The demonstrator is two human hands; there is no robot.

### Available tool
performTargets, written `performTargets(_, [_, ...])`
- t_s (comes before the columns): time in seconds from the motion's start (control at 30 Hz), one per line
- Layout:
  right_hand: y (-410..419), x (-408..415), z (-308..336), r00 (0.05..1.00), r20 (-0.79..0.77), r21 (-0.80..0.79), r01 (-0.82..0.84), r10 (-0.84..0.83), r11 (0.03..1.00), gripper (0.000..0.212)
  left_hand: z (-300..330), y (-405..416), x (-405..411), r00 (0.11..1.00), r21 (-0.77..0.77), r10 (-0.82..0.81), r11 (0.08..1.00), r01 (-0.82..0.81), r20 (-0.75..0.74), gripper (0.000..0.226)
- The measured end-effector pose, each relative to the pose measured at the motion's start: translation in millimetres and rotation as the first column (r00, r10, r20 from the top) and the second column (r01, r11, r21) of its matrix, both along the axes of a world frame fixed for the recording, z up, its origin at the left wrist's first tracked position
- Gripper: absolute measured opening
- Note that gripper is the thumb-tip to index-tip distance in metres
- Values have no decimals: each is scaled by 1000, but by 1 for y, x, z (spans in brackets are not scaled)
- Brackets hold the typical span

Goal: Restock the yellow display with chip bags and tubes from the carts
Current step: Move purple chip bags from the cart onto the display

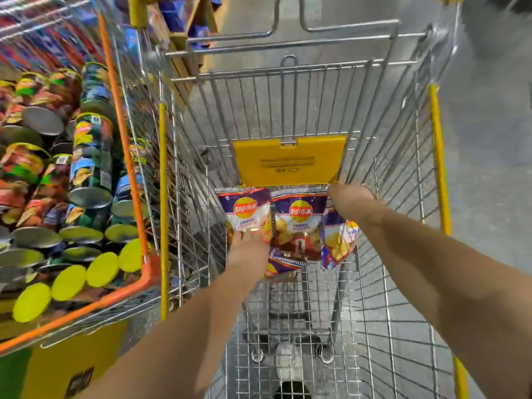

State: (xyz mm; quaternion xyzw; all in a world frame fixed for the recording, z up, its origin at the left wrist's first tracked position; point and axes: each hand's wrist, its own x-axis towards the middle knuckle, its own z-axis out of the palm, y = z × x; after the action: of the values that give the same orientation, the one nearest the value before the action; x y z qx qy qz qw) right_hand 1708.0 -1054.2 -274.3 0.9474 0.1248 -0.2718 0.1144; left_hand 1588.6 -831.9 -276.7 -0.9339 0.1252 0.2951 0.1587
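Observation:
Both my arms reach down into a wire cart with yellow trim [439,156]. Several purple chip bags lie at its far end under a yellow flap [289,161]. My left hand [249,244] grips the lower edge of the left purple bag [244,210]. My right hand [349,201] holds the top of the right purple bag [338,240], which hangs tilted. A middle bag [298,226] stands between them, and another bag [283,264] lies under it. My fingers are mostly hidden behind the bags.
A second cart with orange trim [126,156] stands close on the left, full of chip tubes [92,156] with yellow and silver ends. A yellow display base [72,367] sits below it. Cardboard shelving [184,38] lies ahead, grey floor to the right.

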Motion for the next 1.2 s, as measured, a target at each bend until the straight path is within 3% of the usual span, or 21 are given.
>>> performTargets(0.13, [1,-24,11,999,23,-140,-34,37,990,33,16,-1,-12,999,-13,-37,999,37,19,35])
performTargets(0.27, [-1,-52,31,989,92,-164,-103,119,981,36,49,3,-24,997,-150,37,988,-27,61,47])
performTargets(0.43, [11,-99,106,988,153,47,28,-35,998,25,127,15,-55,976,-269,192,950,-158,104,41])
performTargets(0.53, [28,-138,168,968,216,175,88,-125,981,20,185,32,-82,951,-322,242,931,-171,193,40])
performTargets(0.63, [47,-180,229,935,293,343,91,-199,935,27,246,54,-123,905,-367,270,920,-140,330,30])
performTargets(0.7, [67,-207,270,907,379,390,23,-183,920,33,288,74,-155,860,-412,321,899,-145,397,25])
performTargets(0.97, [172,-304,418,734,672,222,-321,94,921,34,407,193,-280,572,-458,427,883,-98,700,5])
performTargets(1.2, [317,-370,464,560,773,183,-648,299,739,39,453,322,-397,414,-430,471,882,-193,779,9])
